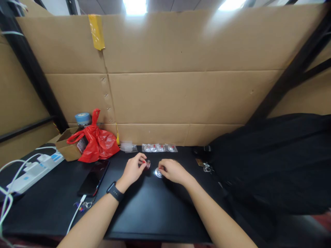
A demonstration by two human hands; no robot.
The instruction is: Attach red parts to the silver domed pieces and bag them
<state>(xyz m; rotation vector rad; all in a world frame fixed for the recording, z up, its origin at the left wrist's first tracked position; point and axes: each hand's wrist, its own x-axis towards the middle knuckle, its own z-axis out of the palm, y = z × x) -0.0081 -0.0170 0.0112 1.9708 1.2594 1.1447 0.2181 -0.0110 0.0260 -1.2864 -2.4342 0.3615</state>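
Inspector: Begin at the fingers. Left hand (133,169)?

Recorder: Thumb and fingertips pinch a small clear piece (148,164) showing a touch of red. It is held just above the tabletop (155,215).

Inspector: Right hand (172,169)?

Recorder: Fingers curled and closed on the upper part of a clear round disc (157,173). The disc's rim shows at the left of the fingertips, near the left hand's piece but apart from it. Whether the disc rests fully on the tabletop, I cannot tell.

Inspector: On the wrists?

Recorder: A dark watch (115,192) on the left. The right is bare.

Inspector: Beyond the hands?

Recorder: A row of clear packets (159,148) with round, red-marked pieces inside, along the back. Just left of it, a clear plastic pouch (128,147).

Inspector: Left side?

Recorder: A dark-screened phone (93,178) lying flat, a white cable (74,215) ending by its near edge. Behind it, a knotted red bag (103,144) beside an open cardboard box (67,148); farther left, a white power strip (28,177) with plugs in it.

Inspector: Right side?

Recorder: Small metal rings (207,168), then a large heap of black cloth (274,165).

Inspector: Rear?

Recorder: A cardboard wall (176,96), with yellow tape (96,32) over its top edge.
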